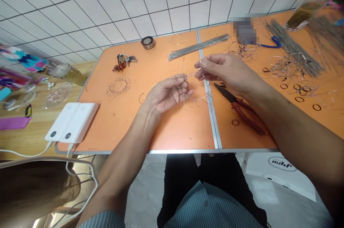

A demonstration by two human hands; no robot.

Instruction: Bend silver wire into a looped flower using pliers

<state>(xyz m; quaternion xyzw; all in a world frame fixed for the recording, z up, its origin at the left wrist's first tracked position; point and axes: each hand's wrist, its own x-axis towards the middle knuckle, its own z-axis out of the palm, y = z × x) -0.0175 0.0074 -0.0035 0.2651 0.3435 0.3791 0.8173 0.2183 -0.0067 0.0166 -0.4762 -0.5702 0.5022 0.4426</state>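
Between my hands hangs a thin silvery wire bent into a chain of loops. My left hand, palm partly up, is closed with thumb and finger pinching one part of this wire. Fingertips of my right hand are pressed together on another part, a little higher and to the right. Below my right hand lie red-handled pliers on the orange table, jaws toward the wire. A finished-looking ring of wire loops rests to the left.
On the orange table are a tape roll, a bundle of straight wires, keys, dark rings and tangled wire. White power banks with cables sit at the left edge. A cup stands far right.
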